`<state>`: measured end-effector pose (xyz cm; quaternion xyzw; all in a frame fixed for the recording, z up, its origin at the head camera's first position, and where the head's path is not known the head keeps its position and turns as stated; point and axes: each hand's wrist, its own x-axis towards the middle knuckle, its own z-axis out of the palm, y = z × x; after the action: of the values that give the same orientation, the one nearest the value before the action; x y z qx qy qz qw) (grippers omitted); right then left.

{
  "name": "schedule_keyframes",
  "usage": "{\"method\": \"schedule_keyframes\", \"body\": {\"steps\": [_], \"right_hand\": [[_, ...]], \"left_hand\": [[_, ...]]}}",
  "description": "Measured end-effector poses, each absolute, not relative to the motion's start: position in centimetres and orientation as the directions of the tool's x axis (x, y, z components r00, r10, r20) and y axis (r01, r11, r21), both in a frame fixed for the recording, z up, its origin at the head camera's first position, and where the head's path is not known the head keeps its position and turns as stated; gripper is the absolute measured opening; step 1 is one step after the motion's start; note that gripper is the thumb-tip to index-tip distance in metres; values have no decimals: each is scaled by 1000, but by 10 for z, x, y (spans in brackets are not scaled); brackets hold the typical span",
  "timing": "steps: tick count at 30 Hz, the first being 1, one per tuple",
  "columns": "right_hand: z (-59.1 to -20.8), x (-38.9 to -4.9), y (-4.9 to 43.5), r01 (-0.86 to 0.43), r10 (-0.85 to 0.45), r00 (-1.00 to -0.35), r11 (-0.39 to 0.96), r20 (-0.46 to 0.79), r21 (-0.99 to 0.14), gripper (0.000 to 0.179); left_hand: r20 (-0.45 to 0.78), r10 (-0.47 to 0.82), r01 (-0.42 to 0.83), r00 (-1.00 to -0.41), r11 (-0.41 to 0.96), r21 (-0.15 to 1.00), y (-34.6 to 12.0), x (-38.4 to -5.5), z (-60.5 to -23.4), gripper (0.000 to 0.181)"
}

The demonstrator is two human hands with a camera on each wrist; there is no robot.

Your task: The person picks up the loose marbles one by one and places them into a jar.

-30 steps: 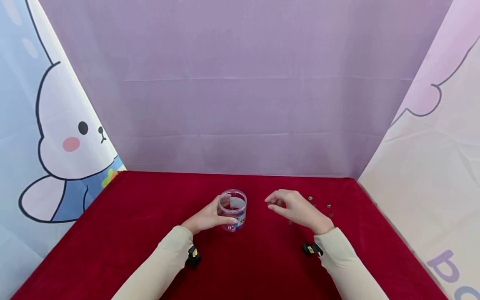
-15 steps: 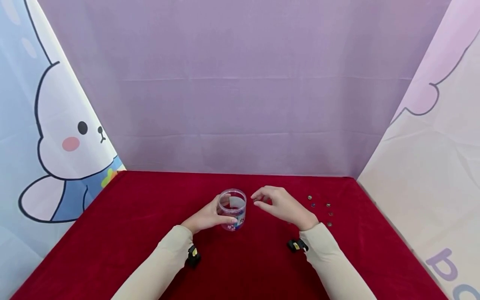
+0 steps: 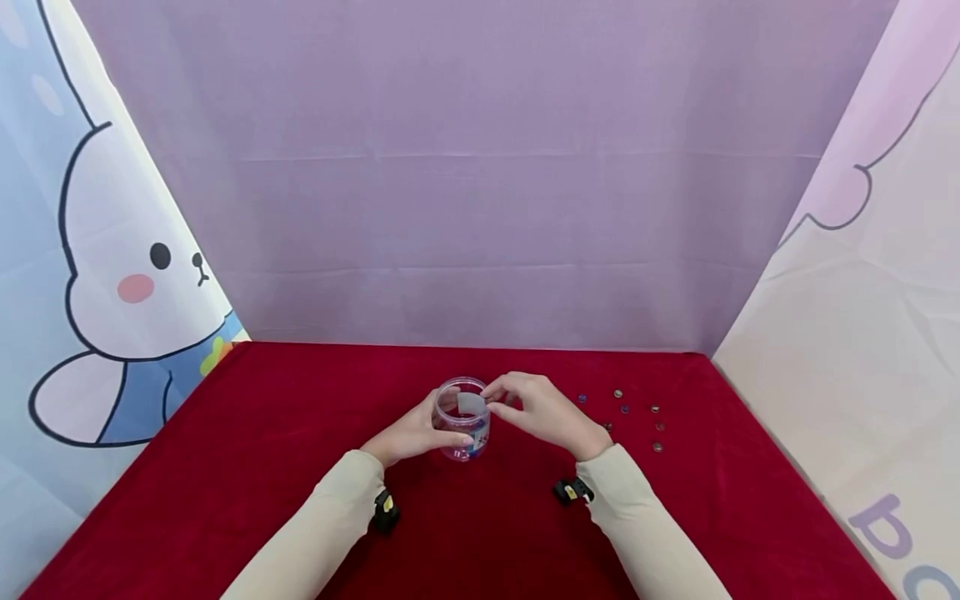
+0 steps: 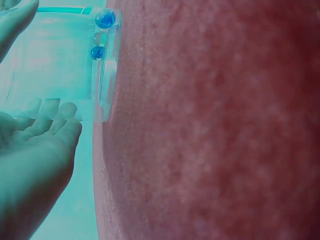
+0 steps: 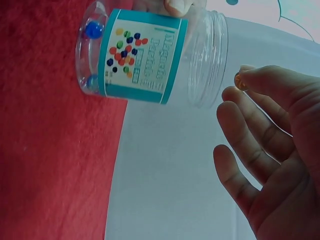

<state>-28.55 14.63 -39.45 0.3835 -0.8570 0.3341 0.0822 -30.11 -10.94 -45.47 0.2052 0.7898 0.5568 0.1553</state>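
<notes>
My left hand [image 3: 411, 435] grips a clear plastic jar [image 3: 477, 437] from its left side, thumb in front and fingers behind. The jar stands upright and uncapped on the red cloth, with a teal-edged printed label [image 5: 140, 56] round it. Blue marbles [image 4: 105, 20] and a paler one lie at its bottom. Between thumb and forefinger, my right hand [image 3: 542, 412] pinches a small amber marble [image 5: 241, 81]. That hand is right at the jar's rim [image 5: 209, 59], on the right side, its other fingers loosely bent.
Several small marbles [image 3: 625, 409] lie scattered on the red cloth [image 3: 337, 375], right of my right hand. A lilac curtain [image 3: 480, 208] hangs behind the table, with printed cloth panels [image 3: 112, 250] at the sides.
My right hand has moved left from near the scattered marbles to the jar's rim, uncovering marbles behind it. My left hand and the jar have stayed put.
</notes>
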Motion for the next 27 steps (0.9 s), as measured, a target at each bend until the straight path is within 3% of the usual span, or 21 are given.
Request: {"method": "schedule_keyframes", "body": {"steps": [18, 27], "right_hand": [[-393, -287, 130, -734, -626, -669, 476, 400, -484, 21], [-391, -285, 129, -719, -612, -690, 524, 386, -456, 22]], "left_hand": [[-12, 510, 160, -860, 292, 943, -110, -299, -454, 92], [-9, 511, 160, -860, 286, 945, -111, -299, -455, 92]]}}
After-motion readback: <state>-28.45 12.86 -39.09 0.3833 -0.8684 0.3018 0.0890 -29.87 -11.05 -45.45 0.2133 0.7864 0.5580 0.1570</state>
